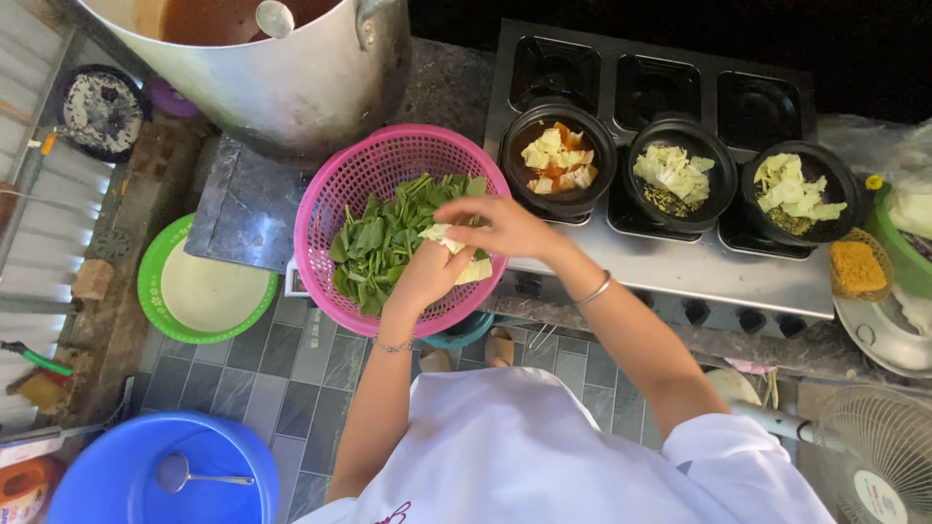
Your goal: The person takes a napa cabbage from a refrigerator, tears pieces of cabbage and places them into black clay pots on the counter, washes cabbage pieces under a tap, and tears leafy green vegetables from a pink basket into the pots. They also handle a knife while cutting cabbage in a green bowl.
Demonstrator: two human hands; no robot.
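Note:
A pink plastic colander (335, 199) holds green leafy vegetables (381, 238) and some pale cabbage pieces (474, 270). My left hand (427, 277) reaches into the colander and grips pale cabbage pieces. Over the colander's right rim, my right hand (500, 225) has its fingers spread above the greens, touching a cabbage piece (437, 233). Behind the colander stand three black clay pots: the left pot (558, 160) holds cabbage in orange broth, the middle pot (680, 175) and the right pot (801, 194) hold cabbage over dark seasoning.
A large metal stockpot (291, 78) with brown broth and a ladle stands at the back left. Steel stove (680, 262) with knobs. Green plate (199, 286) at left, blue bucket (146, 475) with a ladle below, fan (874, 456) at the lower right.

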